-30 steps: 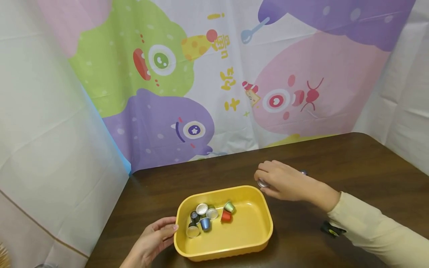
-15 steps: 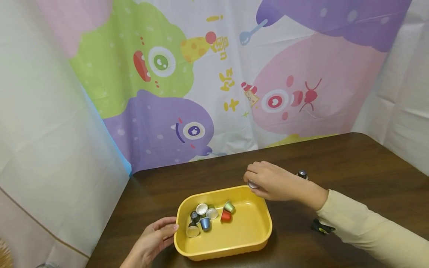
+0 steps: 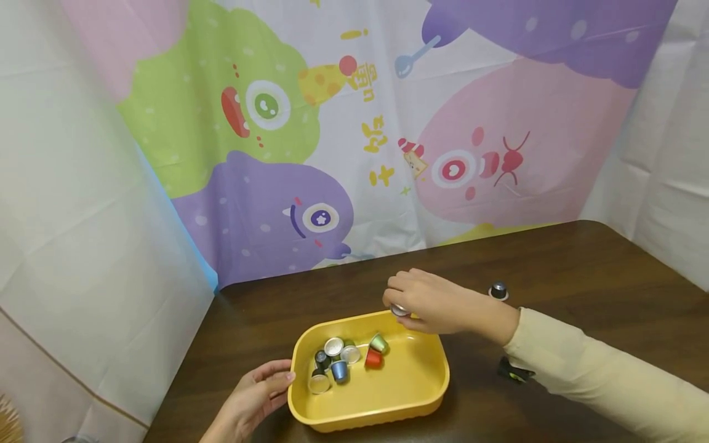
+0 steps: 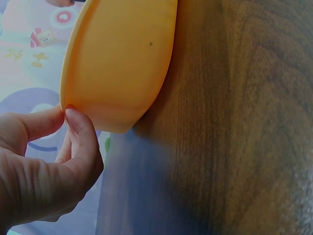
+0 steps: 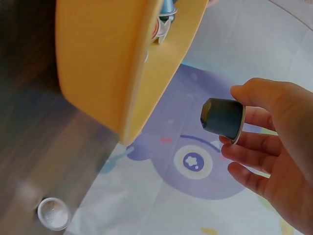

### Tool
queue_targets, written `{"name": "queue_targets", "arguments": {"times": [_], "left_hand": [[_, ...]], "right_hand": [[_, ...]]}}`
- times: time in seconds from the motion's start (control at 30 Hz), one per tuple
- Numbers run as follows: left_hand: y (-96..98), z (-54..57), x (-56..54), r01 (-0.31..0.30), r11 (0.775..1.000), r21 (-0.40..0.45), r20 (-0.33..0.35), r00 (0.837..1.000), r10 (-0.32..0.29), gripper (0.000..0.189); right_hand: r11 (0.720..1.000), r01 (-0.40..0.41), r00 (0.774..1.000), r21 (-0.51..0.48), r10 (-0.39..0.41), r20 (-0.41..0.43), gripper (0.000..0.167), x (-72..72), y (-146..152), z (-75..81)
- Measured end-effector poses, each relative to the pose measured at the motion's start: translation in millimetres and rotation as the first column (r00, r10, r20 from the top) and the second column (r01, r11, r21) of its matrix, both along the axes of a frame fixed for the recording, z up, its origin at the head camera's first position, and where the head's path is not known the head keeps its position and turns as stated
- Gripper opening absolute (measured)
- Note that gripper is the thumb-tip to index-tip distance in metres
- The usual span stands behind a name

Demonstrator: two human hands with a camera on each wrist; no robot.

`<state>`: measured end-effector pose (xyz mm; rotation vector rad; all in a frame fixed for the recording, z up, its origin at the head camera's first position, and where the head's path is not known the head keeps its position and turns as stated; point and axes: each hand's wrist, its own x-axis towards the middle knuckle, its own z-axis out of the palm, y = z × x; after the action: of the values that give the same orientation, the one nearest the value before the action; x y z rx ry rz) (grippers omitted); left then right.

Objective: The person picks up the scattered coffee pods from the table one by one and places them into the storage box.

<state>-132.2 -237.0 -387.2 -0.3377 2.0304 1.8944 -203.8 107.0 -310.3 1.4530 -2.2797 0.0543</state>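
A yellow plastic bin (image 3: pixel 388 406) stands on the table, with several coffee capsules in its left half and middle: blue (image 3: pixel 340 370), red (image 3: pixel 373 358), green (image 3: pixel 379 343), black and silver-lidded ones. My left hand (image 3: pixel 257 394) pinches the bin's left rim between thumb and fingers, also seen on the orange-looking wall (image 4: pixel 117 63) in the left wrist view. My right hand (image 3: pixel 434 301) is above the bin's back right rim. Its thumb and fingertips hold a dark coffee capsule (image 5: pixel 222 117) by the lid edge; in the head view only its silver lid (image 3: pixel 400 310) shows.
Another dark capsule (image 3: pixel 498 290) stands lid down on the brown table (image 3: pixel 581 277), right of the bin. A small black item (image 3: pixel 515 370) appears by the right sleeve. A cartoon-printed curtain (image 3: pixel 310 154) hangs behind the table's back edge, with white cloth at both sides.
My right hand has moved left with its capsule, from beside the bin to over its back right rim. The dark capsule behind the right wrist has come into full view. My left hand stays put.
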Motion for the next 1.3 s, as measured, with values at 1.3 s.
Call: {"name": "queue_targets", "arguments": {"times": [1.3], "left_hand": [[6.5, 2.0, 0.5, -0.029, 0.999, -0.019, 0.023, 0.999, 0.029, 0.042]], "right_hand": [[0.927, -0.009, 0.833, 0.374, -0.2, 0.516, 0.018, -8.4, -84.2, 5.1]]}}
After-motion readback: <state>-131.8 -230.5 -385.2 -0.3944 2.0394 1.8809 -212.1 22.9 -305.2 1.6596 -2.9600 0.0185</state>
